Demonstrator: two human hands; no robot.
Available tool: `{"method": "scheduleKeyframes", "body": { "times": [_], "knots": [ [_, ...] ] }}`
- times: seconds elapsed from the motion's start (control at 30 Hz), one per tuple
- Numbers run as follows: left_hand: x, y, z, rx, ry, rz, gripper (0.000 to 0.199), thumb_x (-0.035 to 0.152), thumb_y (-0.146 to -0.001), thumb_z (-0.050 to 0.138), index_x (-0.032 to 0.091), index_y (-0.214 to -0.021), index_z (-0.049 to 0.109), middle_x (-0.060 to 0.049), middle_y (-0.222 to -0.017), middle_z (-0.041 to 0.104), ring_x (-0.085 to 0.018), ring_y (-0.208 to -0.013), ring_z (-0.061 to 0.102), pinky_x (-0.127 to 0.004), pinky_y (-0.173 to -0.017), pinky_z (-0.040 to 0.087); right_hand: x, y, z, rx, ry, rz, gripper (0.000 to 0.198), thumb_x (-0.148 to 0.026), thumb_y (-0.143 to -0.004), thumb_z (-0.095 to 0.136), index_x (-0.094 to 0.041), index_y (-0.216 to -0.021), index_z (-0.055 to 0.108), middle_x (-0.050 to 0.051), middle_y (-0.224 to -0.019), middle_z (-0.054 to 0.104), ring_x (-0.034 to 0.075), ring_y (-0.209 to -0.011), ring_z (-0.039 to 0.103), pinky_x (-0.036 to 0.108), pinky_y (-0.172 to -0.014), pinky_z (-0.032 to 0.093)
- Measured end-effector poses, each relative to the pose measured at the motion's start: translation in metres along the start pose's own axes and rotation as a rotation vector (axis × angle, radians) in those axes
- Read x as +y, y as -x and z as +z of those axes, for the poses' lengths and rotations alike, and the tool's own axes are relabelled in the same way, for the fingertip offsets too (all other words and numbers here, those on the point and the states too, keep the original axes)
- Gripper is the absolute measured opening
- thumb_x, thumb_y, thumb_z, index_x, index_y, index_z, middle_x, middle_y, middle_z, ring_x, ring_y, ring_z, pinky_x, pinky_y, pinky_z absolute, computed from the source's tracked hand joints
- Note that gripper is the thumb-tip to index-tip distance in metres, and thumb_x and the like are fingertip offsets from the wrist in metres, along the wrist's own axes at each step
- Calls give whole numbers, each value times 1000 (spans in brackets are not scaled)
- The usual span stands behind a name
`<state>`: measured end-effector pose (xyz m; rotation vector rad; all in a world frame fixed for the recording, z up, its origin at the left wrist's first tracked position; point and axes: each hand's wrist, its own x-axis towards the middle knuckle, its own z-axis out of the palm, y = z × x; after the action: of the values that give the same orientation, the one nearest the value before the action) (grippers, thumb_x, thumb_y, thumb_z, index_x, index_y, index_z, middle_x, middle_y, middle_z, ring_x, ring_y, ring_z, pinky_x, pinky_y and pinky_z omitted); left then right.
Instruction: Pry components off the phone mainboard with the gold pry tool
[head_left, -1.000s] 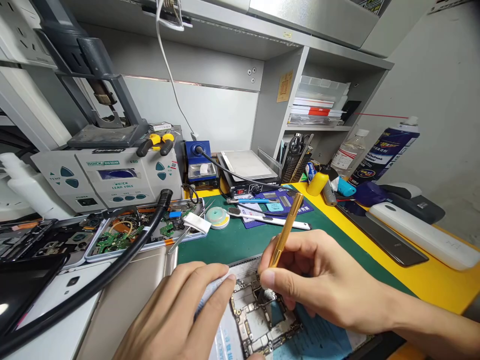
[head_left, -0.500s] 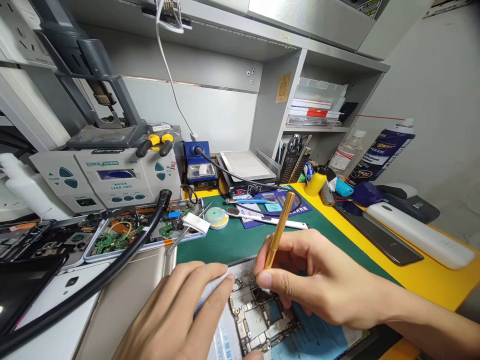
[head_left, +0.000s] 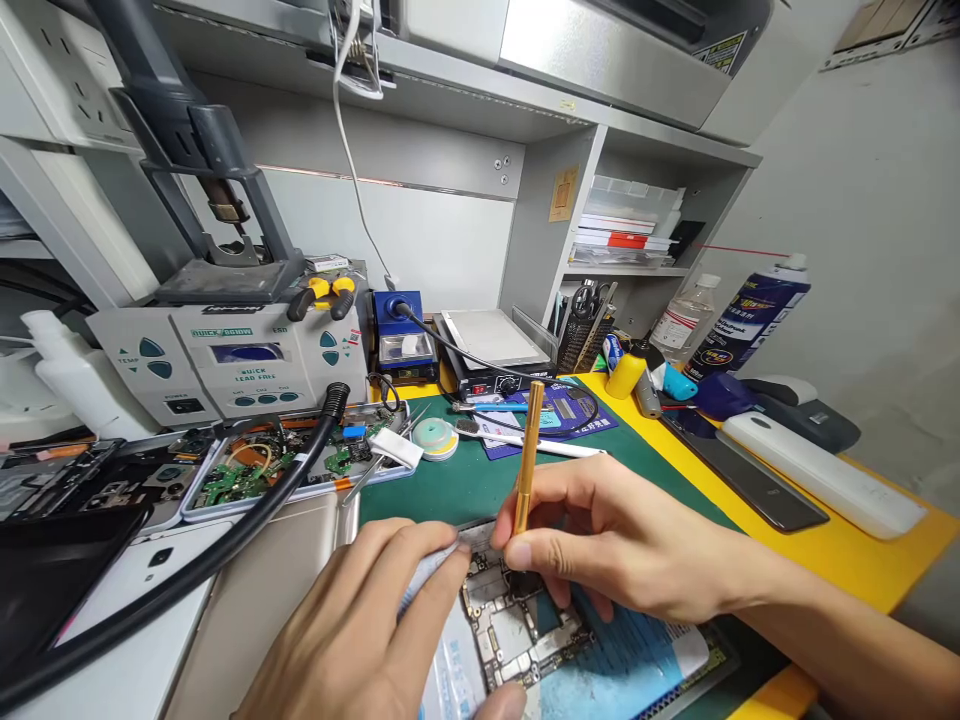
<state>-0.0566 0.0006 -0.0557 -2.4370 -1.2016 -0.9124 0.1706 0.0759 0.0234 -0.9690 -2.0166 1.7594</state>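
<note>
Centrally, circuit board (head_left: 534,650): one, open-framed, with cut-out windows; set askew at the near middle of the bench, between both hands, with a blue sheet (head_left: 622,670) showing along its right side.
Board handling: probably light, stiff and fragile, with thin ribs; small parts on its face would likely suffer under pressure. Best hold, by judgement, the outer edges.
Gold tool (head_left: 529,455): one, slim, pen-shaped, near upright, over the board's far part; lower end hidden by fingers, so contact cannot be told. Metal barrel, likely slippery if gripped loosely.
Right hand (head_left: 622,545): closed in a pen grip, thumb and fingertips pinched low on the gold tool.
Left hand (head_left: 360,630): half-open, fingers curved together at the board's left side, thumb near its close end; whether gripping or merely pressing cannot be told.
Pale wrapping (head_left: 454,655): printed in blue, beneath the left fingers, along the board's left edge.
Green mat (head_left: 465,485): widest room for moving, a strip beyond the hands, bounded by the white brush (head_left: 532,437) and round reel (head_left: 435,437).
Left limit: beige phone (head_left: 255,600), just beside the left hand, with a black hose (head_left: 262,510) slanting across.
Right limit: yellow worktop (head_left: 862,560), past the mat's edge, near the forearm.
</note>
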Motion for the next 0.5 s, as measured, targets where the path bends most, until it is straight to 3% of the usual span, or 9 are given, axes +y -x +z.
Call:
{"method": "scheduleKeyframes", "body": {
  "times": [0.23,0.5],
  "knots": [
    [3,-1,-2,1,22,-65,51,45,-82,71,21,-124,56,-7,-125,57,-27,-114,55,-38,-91,50,0,1,3,-17,9,-43,26,-38,-91,72,-14,-102,67,-2,-78,54,6,-58,53,11,-50,47],
    [0,-6,-2,6,36,-29,51,43,-77,75,21,-120,59,-5,-120,59,-24,-109,58,-36,-85,52,0,1,4,-52,66,-88,31,-41,-96,63,-13,-108,69,5,-98,61,8,-62,56,16,-52,45]
  ]
}}
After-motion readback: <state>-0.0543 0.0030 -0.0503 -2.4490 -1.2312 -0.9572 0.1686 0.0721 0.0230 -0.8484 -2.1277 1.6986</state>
